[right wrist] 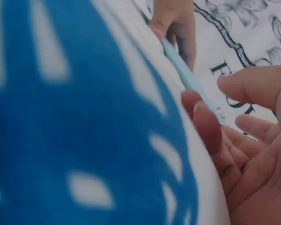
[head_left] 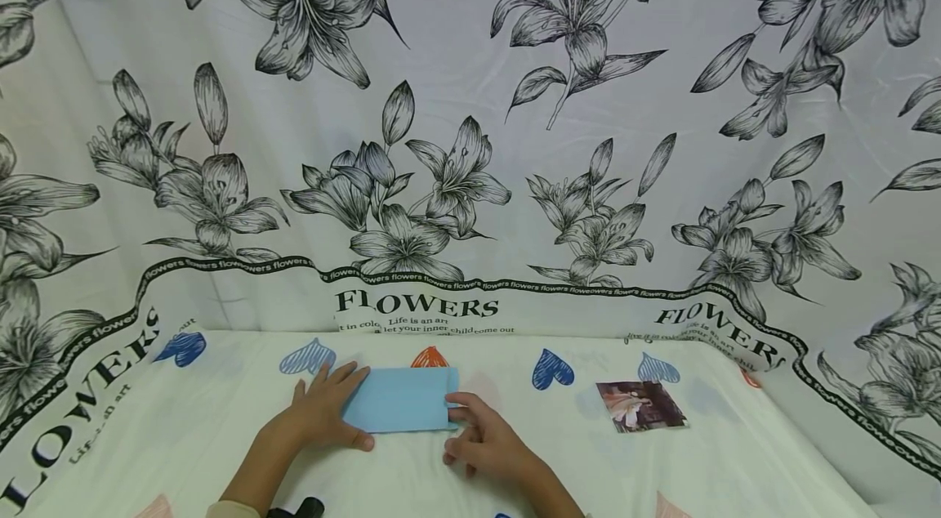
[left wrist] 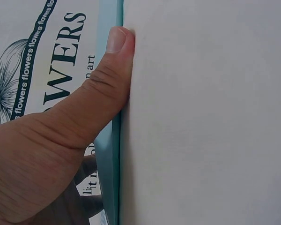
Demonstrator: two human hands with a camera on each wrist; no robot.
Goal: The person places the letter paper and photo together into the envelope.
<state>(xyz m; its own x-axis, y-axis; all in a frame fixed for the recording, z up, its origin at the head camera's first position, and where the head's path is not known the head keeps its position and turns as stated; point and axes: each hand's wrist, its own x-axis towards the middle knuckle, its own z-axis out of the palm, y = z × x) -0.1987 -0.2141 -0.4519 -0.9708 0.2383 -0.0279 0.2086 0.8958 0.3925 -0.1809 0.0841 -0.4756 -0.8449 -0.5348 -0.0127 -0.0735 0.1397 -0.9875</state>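
Note:
A light blue folded sheet of paper [head_left: 400, 399] lies flat on the patterned cloth, a strip of its lower layer showing at the right end. Across its left end rests my left hand [head_left: 323, 412], with fingers spread toward the far side and the thumb along the near edge. The left wrist view shows that thumb against the blue paper's edge [left wrist: 111, 154]. My right hand [head_left: 488, 440] is at the right end, its index fingertip touching the paper there. Its other fingers are loosely bent, and the right wrist view shows nothing pinched between them and the thumb.
A photo print of a pink flower [head_left: 641, 406] lies to the right on the white, heart-printed cloth [head_left: 573, 453]. Behind stands a flower-printed curtain [head_left: 470, 175]. A small black object [head_left: 309, 507] shows at the bottom edge beside my left forearm.

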